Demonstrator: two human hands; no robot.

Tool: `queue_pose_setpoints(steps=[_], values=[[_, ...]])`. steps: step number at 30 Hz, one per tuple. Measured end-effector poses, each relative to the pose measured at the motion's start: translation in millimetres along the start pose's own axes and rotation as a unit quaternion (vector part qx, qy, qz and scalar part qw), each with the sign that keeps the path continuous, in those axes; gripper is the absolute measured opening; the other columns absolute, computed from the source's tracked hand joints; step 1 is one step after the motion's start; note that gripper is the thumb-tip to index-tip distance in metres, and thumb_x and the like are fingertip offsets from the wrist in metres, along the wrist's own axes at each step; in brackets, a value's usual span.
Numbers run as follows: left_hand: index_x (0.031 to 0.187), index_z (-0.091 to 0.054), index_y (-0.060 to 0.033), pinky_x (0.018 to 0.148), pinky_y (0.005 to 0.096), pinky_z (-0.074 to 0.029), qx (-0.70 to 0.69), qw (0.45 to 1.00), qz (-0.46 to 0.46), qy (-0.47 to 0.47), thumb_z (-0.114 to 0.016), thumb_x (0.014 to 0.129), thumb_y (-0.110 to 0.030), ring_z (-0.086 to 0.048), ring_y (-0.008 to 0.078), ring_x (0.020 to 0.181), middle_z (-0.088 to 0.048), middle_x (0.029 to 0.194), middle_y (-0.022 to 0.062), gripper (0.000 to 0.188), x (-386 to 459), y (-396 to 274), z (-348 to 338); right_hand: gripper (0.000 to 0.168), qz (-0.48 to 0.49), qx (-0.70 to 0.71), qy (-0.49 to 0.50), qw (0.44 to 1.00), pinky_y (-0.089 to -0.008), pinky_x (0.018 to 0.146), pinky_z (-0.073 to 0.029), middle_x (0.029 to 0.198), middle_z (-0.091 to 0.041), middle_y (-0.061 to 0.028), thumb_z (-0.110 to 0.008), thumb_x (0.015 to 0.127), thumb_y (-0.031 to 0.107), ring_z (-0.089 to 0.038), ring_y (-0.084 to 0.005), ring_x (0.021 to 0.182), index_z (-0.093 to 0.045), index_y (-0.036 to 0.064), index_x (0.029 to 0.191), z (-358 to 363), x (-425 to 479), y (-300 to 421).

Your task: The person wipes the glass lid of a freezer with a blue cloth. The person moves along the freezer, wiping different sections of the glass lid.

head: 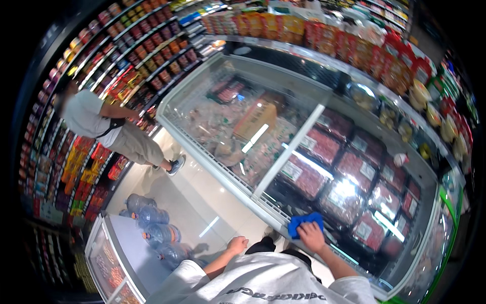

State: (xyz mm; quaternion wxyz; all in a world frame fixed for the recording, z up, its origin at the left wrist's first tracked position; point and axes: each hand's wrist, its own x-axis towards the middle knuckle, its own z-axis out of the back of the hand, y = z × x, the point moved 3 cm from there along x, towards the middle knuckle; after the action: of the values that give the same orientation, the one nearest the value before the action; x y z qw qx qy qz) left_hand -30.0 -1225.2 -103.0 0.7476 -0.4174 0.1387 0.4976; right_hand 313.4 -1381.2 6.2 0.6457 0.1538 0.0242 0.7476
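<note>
My right hand (312,235) presses a blue cloth (306,219) against the near edge of a chest freezer's glass top. Under that glass lie several film-wrapped trays of red meat (309,176), each with a label. Beside my waist, my left hand (237,245) hangs loosely curled over the floor, with nothing visible in it. A pale frame bar (288,152) splits the freezer top in two. Beneath the far pane are bagged frozen goods, a cardboard box (256,118) and another meat tray (228,90). Glare from ceiling lights covers parts of the glass.
A person (110,125) stands by the packed shelves (152,49) on the left. Several large plastic water bottles (161,232) lie on the tiled floor near a second freezer (127,262). Packaged food lines a ledge (288,47) behind the main freezer.
</note>
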Motion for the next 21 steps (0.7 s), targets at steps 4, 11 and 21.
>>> queue_pose_setpoints(steps=[4, 11, 21], values=[[0.088, -0.073, -0.0067, 0.081, 0.0467, -0.056, 0.053, 0.998, 0.016, 0.02, -0.057, 0.094, -0.033, -0.072, 0.035, 0.089, -0.075, 0.088, 0.0157, 0.032, -32, 44, 0, 0.057, -0.153, -0.009, -0.057, 0.987, -0.0574, 0.114, -0.032, 0.141, -0.052, -0.0194, -0.069, 0.082, 0.025, -0.047, -0.0374, 0.135, -0.058, 0.007, 0.134, 42, -21, -55], [0.095, -0.075, -0.0093, 0.087, 0.0494, -0.055, 0.136, 0.987, 0.072, 0.053, -0.054, 0.092, -0.028, -0.072, 0.0375, 0.096, -0.075, 0.096, 0.0202, 0.028, -51, 87, -22, 0.065, -0.43, -0.057, -0.13, 0.891, -0.0603, 0.121, -0.02, 0.16, -0.035, -0.0242, -0.059, 0.092, 0.032, -0.028, -0.041, 0.151, -0.046, 0.004, 0.15, 51, -12, -141], [0.098, -0.073, -0.0086, 0.085, 0.0478, -0.056, 0.062, 0.995, -0.013, 0.079, -0.058, 0.091, -0.024, -0.071, 0.0379, 0.096, -0.075, 0.101, 0.017, 0.023, 22, 94, 30, 0.067, -0.45, -0.038, -0.11, 0.886, -0.0619, 0.121, -0.016, 0.159, -0.032, -0.027, -0.059, 0.093, 0.035, -0.023, -0.0445, 0.151, -0.044, 0.003, 0.15, 18, 90, -80]])
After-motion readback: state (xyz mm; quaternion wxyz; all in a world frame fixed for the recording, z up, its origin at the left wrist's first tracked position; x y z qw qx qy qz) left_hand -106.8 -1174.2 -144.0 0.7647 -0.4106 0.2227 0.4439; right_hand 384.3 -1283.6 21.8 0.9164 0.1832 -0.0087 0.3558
